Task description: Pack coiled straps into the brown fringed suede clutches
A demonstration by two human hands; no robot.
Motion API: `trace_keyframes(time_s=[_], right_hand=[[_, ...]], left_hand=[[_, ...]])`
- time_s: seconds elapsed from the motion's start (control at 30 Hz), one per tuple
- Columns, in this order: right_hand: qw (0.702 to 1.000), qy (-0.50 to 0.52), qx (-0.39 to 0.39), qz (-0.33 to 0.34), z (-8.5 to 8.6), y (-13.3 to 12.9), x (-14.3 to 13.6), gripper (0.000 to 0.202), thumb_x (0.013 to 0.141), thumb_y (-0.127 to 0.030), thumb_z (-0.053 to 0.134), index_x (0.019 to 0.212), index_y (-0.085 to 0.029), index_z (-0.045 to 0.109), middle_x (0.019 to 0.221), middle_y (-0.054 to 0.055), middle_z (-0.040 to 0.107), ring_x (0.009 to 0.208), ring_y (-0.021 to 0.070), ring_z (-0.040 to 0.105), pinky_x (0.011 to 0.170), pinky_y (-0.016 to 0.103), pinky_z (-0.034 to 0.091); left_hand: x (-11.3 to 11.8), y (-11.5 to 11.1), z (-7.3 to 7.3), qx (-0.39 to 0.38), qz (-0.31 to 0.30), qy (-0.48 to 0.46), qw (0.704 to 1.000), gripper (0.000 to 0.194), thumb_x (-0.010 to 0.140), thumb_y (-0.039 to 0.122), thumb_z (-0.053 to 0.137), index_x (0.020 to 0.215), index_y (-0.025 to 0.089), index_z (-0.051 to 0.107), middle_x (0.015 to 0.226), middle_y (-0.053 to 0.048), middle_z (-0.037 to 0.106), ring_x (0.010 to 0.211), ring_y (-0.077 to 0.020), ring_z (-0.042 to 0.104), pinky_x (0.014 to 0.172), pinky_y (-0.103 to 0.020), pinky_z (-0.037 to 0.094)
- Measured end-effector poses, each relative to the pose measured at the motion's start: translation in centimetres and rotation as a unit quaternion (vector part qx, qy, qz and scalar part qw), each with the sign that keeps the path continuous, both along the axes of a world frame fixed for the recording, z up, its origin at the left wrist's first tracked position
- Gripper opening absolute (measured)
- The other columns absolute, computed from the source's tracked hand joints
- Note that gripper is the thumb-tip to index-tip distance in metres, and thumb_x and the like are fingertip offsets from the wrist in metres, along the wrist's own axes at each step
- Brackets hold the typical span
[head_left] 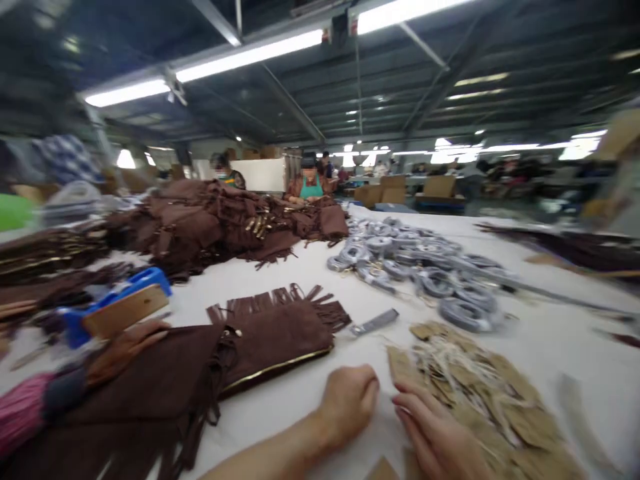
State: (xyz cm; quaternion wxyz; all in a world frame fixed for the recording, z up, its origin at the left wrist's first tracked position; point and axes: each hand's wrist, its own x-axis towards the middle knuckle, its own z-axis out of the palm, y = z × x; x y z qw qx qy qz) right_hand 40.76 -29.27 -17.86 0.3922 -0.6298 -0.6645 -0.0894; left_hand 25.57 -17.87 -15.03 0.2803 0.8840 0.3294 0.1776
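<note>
Left hand [349, 402]: bare, no glove, ring or watch visible. Left forearm [270, 453]: bare, no sleeve up to the frame edge. Right hand [440, 440]: bare, no glove or ring visible; wrist is cut off by the frame.

Bright, even light overall. Source: long white fluorescent tube fixtures [250, 57] on the dark metal roof, blown out to pure white glare; more glare from the far row of lights. The white table top [310, 400] reflects strongly, shadows under things soft and faint. Motion blur throughout, heaviest at left and right edges. Wide-lens stretching bends the edges. The heap of brown card tags [480, 393] is smeared, the far background soft and undetailed.
</note>
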Motion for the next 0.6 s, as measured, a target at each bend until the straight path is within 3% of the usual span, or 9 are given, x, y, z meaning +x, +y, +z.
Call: trace_keyframes(time_s=[0.07, 0.13, 0.27, 0.37, 0.5, 0.6], right_hand=[[0.998, -0.027, -0.02, -0.046, 2.8, -0.5, -1.1, 0.024, 0.095, -0.026, 0.043, 0.098, -0.027, 0.067, 0.111, 0.005, 0.07, 0.097, 0.0198, 0.069, 0.082, 0.03, 0.059], [0.995, -0.049, -0.015, -0.084, 4.3, -0.6, -1.3, 0.027, 0.096, -0.022, 0.039, 0.098, -0.023, 0.066, 0.112, 0.008, 0.069, 0.099, 0.0209, 0.068, 0.084, 0.033, 0.058], [0.992, -0.058, 0.01, -0.113, 5.6, -1.4, -0.7, 0.025, 0.097, -0.021, 0.04, 0.098, -0.022, 0.065, 0.112, 0.009, 0.068, 0.101, 0.0206, 0.067, 0.085, 0.033, 0.058], [0.987, -0.078, 0.04, -0.132, 6.3, -3.7, -0.2, 0.021, 0.096, -0.02, 0.044, 0.1, -0.022, 0.064, 0.112, 0.008, 0.068, 0.102, 0.0197, 0.066, 0.086, 0.031, 0.057], [0.972, -0.128, 0.049, -0.191, 6.8, -11.3, 1.1, 0.023, 0.095, -0.016, 0.046, 0.11, -0.023, 0.062, 0.114, 0.007, 0.067, 0.105, 0.0179, 0.065, 0.088, 0.029, 0.056], [0.931, -0.124, 0.061, -0.337, 4.8, -20.2, 1.2, 0.023, 0.094, -0.021, 0.048, 0.113, -0.023, 0.06, 0.119, 0.009, 0.064, 0.109, 0.0211, 0.063, 0.091, 0.035, 0.054]], left_hand=[[0.1, 0.6, 0.2, -0.018, -0.012, -0.028, 0.999, 0.023, 0.087, 0.022, 0.044, 0.077, 0.019, 0.064, 0.077, -0.004, 0.07, 0.073, -0.0178, 0.062, 0.064, -0.026, 0.038], [0.3, 1.2, 0.2, -0.032, -0.025, -0.051, 0.998, 0.025, 0.088, 0.022, 0.04, 0.072, 0.019, 0.059, 0.069, -0.003, 0.066, 0.068, -0.0172, 0.059, 0.063, -0.026, 0.037], [0.3, 1.4, 0.3, -0.039, -0.02, -0.077, 0.996, 0.026, 0.088, 0.022, 0.036, 0.067, 0.02, 0.051, 0.058, 0.0, 0.058, 0.06, -0.0162, 0.055, 0.06, -0.026, 0.036], [0.0, 1.4, 0.5, -0.037, -0.026, -0.087, 0.995, 0.025, 0.088, 0.024, 0.034, 0.068, 0.021, 0.049, 0.057, 0.0, 0.056, 0.059, -0.0167, 0.054, 0.06, -0.026, 0.036], [-0.2, 1.9, 0.4, -0.037, -0.047, -0.108, 0.992, 0.028, 0.089, 0.036, 0.035, 0.069, 0.022, 0.049, 0.058, 0.001, 0.054, 0.058, -0.0175, 0.054, 0.06, -0.028, 0.037], [0.2, 2.2, 0.3, -0.044, -0.055, -0.123, 0.99, 0.032, 0.088, 0.044, 0.035, 0.071, 0.022, 0.052, 0.061, 0.001, 0.057, 0.062, -0.0192, 0.056, 0.063, -0.03, 0.041]])
